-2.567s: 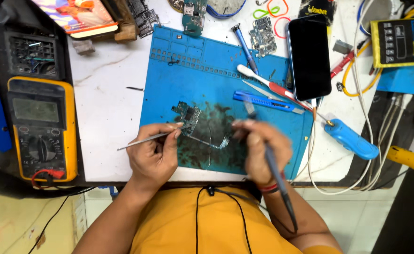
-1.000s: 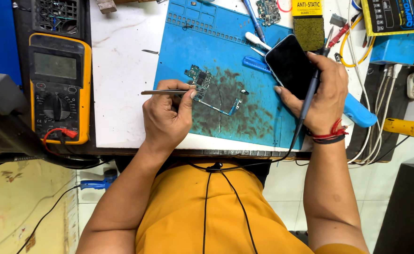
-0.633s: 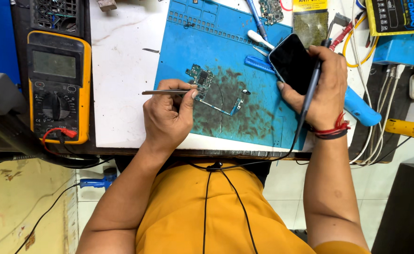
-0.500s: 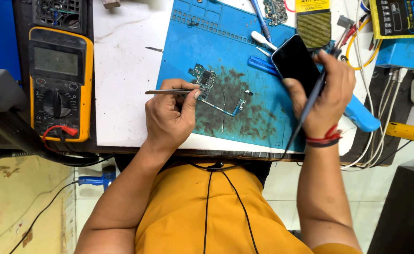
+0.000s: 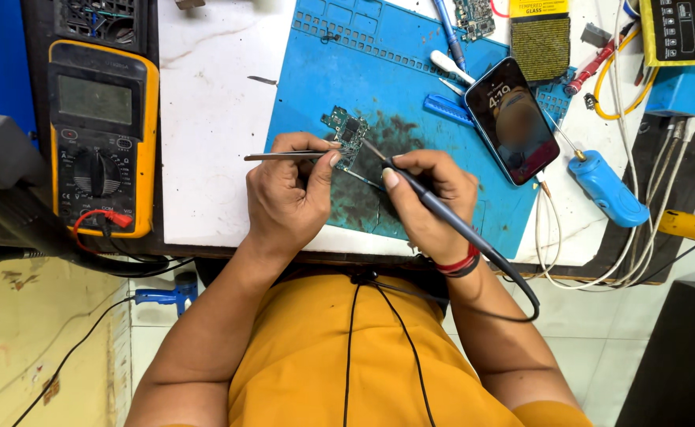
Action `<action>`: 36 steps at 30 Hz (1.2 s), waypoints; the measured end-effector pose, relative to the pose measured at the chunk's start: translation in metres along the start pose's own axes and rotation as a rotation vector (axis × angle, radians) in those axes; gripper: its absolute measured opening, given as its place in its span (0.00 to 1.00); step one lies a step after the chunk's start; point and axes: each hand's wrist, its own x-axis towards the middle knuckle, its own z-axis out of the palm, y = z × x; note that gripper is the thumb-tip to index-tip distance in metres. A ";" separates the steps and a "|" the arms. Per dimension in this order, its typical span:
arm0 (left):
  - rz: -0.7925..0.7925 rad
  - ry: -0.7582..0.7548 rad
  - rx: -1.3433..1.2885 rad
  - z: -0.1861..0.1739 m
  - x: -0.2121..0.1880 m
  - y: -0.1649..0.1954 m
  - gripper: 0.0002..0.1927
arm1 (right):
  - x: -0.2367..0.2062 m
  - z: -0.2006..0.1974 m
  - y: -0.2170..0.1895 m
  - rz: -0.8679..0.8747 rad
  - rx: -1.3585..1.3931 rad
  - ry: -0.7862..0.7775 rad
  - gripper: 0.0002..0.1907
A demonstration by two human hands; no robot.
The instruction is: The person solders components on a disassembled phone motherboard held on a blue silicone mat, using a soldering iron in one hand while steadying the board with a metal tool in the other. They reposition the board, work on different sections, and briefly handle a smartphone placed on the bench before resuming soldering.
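Note:
A small green circuit board (image 5: 346,133) lies on the blue work mat (image 5: 395,71), over a dark stained patch. My left hand (image 5: 288,194) pinches metal tweezers (image 5: 272,156) whose tips point right toward the board. My right hand (image 5: 430,202) grips a black soldering iron (image 5: 434,207) like a pen, its tip touching the board's lower right edge. Its black cord runs back past my wrist.
A lit smartphone (image 5: 512,119) lies on the mat's right side. A yellow multimeter (image 5: 102,134) sits at the left. A blue hand tool (image 5: 608,190), several cables, a blue plastic tool (image 5: 448,108) and another circuit board (image 5: 474,16) lie around the mat.
My right hand left the phone, which now lies lit on the mat, and came back to the circuit board with the soldering iron. My left hand stayed with the tweezers.

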 end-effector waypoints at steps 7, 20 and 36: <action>-0.008 -0.007 0.027 0.001 0.000 0.001 0.06 | 0.004 0.002 0.001 0.022 0.058 -0.023 0.07; -0.022 -0.006 0.045 0.000 0.000 0.003 0.05 | 0.005 -0.002 0.001 0.001 0.029 -0.067 0.06; 0.000 0.001 0.030 0.001 0.001 0.004 0.05 | 0.005 -0.001 0.000 0.027 0.016 -0.038 0.07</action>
